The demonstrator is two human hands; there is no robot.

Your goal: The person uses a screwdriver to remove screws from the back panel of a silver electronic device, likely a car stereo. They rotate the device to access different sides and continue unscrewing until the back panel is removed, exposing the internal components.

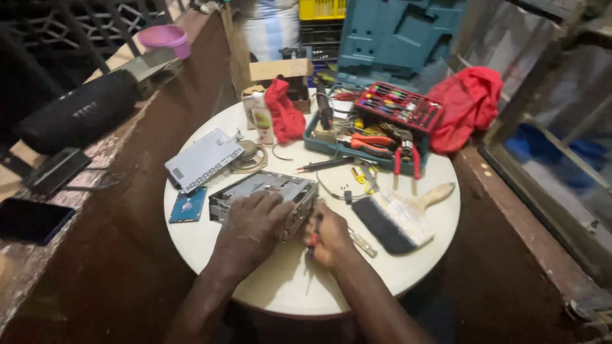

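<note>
Car stereo chassis (264, 194), the bare metal box kind, sits near the front-left part of a round white table (280, 286). Left hand (252, 226) is laid flat on top of it, fingers spread and pressing down, not really curled around anything. Right hand (328, 239) is right at the box's right end, fingers clenched around a small screwdriver (314, 237) with a red handle; the tip is hidden, so can't tell exactly what it's touching.

Just left of the box there's a little blue hard drive (188, 205) lying flat, and behind that a grey metal cover plate (204, 159) resting tilted, with a small round speaker (250, 156) beside it. To the right of the hands is a wide paintbrush (398, 220) with dark bristles and a pale wooden handle, lying on the table with the handle pointing away to the right. A black probe (325, 164) lies just behind the box.

Further back is a teal tool tray (319, 141) full of stuff, orange-handled pliers (373, 145) on top, and a red case of screwdriver bits (398, 105) leaning on its far edge. A red rag (284, 114) sits left of the tray and a bigger red cloth (468, 105) hangs off the right side. On the ledge to the far left there's a black cylinder speaker (80, 114) and a dark phone (32, 220).
</note>
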